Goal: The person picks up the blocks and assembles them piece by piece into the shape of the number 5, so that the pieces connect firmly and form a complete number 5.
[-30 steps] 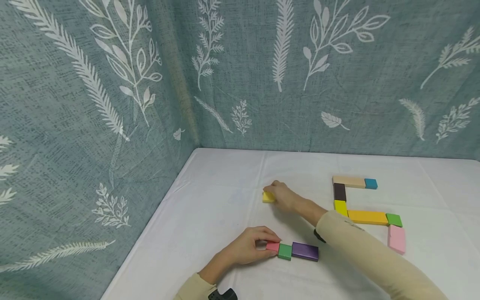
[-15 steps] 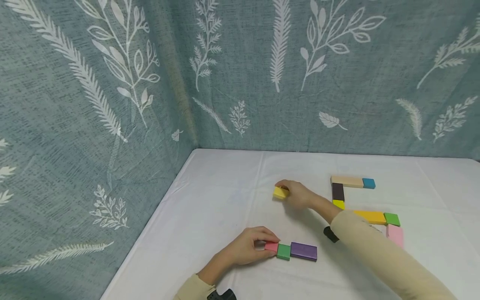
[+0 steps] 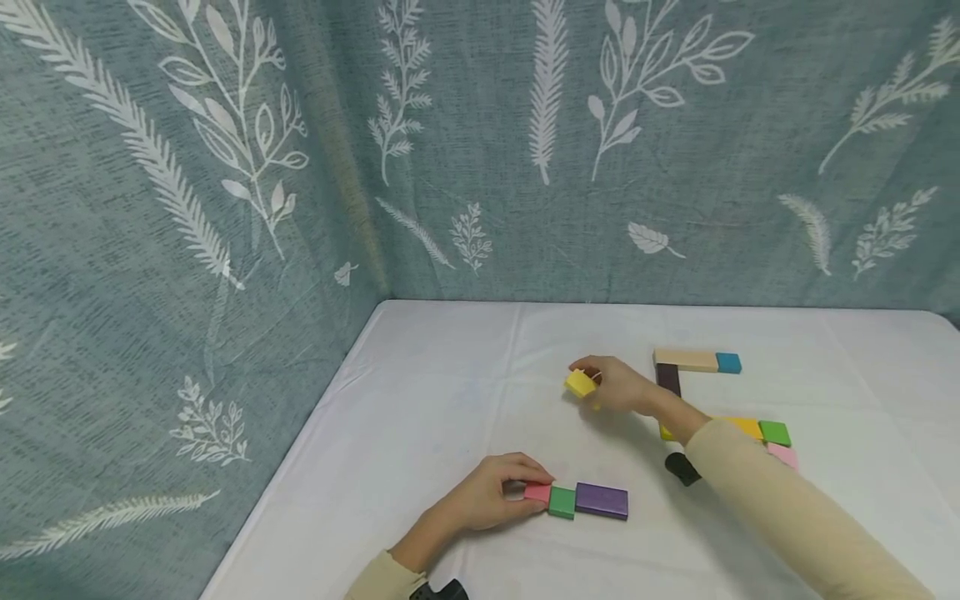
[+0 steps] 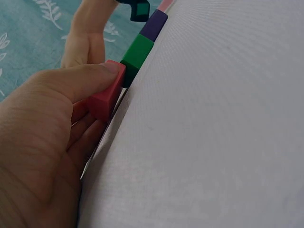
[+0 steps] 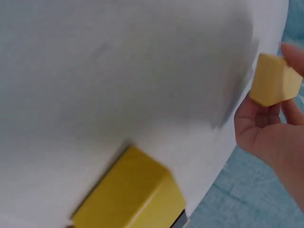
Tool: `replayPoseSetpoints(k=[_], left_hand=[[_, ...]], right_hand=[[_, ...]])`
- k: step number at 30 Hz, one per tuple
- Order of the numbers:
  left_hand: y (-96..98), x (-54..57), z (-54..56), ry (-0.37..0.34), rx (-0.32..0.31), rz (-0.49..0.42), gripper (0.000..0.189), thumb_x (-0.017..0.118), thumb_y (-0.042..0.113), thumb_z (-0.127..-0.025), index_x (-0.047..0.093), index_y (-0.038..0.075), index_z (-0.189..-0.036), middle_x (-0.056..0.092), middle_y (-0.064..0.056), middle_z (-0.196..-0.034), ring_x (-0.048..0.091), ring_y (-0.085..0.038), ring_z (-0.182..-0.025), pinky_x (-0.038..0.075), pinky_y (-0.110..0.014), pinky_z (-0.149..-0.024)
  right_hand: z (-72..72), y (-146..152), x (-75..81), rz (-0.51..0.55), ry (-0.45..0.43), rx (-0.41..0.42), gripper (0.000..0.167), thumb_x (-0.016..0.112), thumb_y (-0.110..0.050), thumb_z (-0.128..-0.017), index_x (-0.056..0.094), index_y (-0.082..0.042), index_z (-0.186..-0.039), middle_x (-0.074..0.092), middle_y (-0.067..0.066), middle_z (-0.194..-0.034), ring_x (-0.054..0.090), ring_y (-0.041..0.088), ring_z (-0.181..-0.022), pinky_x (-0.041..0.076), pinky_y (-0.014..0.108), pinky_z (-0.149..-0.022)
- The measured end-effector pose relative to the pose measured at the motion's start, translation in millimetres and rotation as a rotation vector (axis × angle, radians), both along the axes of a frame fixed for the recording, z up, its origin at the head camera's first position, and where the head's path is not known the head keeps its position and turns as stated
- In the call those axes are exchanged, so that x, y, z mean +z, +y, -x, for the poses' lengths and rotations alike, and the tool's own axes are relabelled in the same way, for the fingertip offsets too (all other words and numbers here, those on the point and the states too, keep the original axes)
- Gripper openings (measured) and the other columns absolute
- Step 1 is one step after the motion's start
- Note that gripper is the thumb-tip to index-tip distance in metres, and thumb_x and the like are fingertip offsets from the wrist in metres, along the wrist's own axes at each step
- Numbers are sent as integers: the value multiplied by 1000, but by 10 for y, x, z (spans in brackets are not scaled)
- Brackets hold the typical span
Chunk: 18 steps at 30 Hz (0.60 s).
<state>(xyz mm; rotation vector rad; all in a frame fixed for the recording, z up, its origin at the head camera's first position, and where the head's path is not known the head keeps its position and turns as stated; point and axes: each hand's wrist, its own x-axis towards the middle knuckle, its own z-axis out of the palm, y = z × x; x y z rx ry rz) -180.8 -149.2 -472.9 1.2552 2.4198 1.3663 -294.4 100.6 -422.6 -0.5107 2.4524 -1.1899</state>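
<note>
My left hand (image 3: pixel 487 493) pinches a red block (image 3: pixel 537 492) between thumb and fingers; in the left wrist view the thumb lies along the top of the red block (image 4: pixel 108 92). A green block (image 3: pixel 562 502) sits against it, followed by a purple block (image 3: pixel 602 502), in one row. Farther back, my right hand (image 3: pixel 618 385) grips a small yellow block (image 3: pixel 581 383), tilted and just above the white table. The right wrist view shows this held yellow block (image 5: pixel 273 80) in the fingers, while another yellow block (image 5: pixel 130 192) lies large in the foreground.
To the right stands a bent line of blocks: beige (image 3: pixel 686 360), blue (image 3: pixel 728 362), dark brown (image 3: pixel 668 379), orange-yellow (image 3: pixel 742 427), green (image 3: pixel 775 432) and pink (image 3: pixel 783 454). My right forearm hides part of it. A patterned curtain (image 3: pixel 465 150) borders the white table (image 3: pixel 420 375).
My right hand has moved right with the yellow block, lifting and tilting it. The left hand stays on the red block. The view has shifted slightly.
</note>
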Motion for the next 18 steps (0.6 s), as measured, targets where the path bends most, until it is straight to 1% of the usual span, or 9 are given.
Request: replayPoseSetpoints(k=[4, 6, 9, 12, 16, 18], left_hand=[[0, -6, -1, -14, 1, -7, 29, 75, 6, -82, 70, 2, -109, 66, -4, -107, 59, -9, -100, 49, -25, -85], [2, -1, -3, -17, 4, -8, 28, 75, 6, -82, 70, 2, -109, 66, -4, -107, 59, -9, -100, 49, -25, -85], [5, 3, -6, -7, 5, -12, 28, 75, 6, -82, 70, 2, -109, 66, -4, -106, 59, -9, -100, 49, -25, -85], [7, -1, -4, 14, 2, -18, 27, 75, 6, -82, 70, 2, -109, 66, -5, -105, 59, -10, -100, 49, -25, -85], [6, -19, 3, 33, 0, -25, 27, 75, 6, -83, 70, 2, -109, 66, -5, -105, 60, -12, -99, 49, -25, -85], [6, -25, 6, 34, 1, -24, 27, 75, 7, -83, 70, 3, -109, 66, -5, -105, 60, -12, -99, 49, -26, -85]], right_hand=[[0, 70, -7, 59, -72, -34, 54, 68, 5, -81, 47, 0, -131, 48, 25, -125, 45, 38, -117, 46, 43, -88], [-3, 103, -12, 79, -94, -42, 54, 68, 5, -82, 45, -1, -130, 47, 26, -126, 45, 39, -118, 48, 41, -83], [-17, 151, -15, 97, -122, -64, 54, 68, 3, -83, 45, -2, -131, 47, 26, -128, 45, 37, -117, 49, 38, -81], [-36, 194, -5, 117, -140, -86, 56, 69, 1, -83, 44, -2, -133, 48, 26, -126, 48, 34, -112, 47, 36, -80], [-61, 242, 22, 140, -177, -139, 56, 70, -4, -84, 43, -2, -134, 51, 24, -121, 51, 30, -101, 46, 35, -79], [-78, 268, 37, 143, -200, -170, 56, 70, -7, -86, 43, -2, -135, 50, 23, -121, 51, 29, -99, 46, 35, -79]])
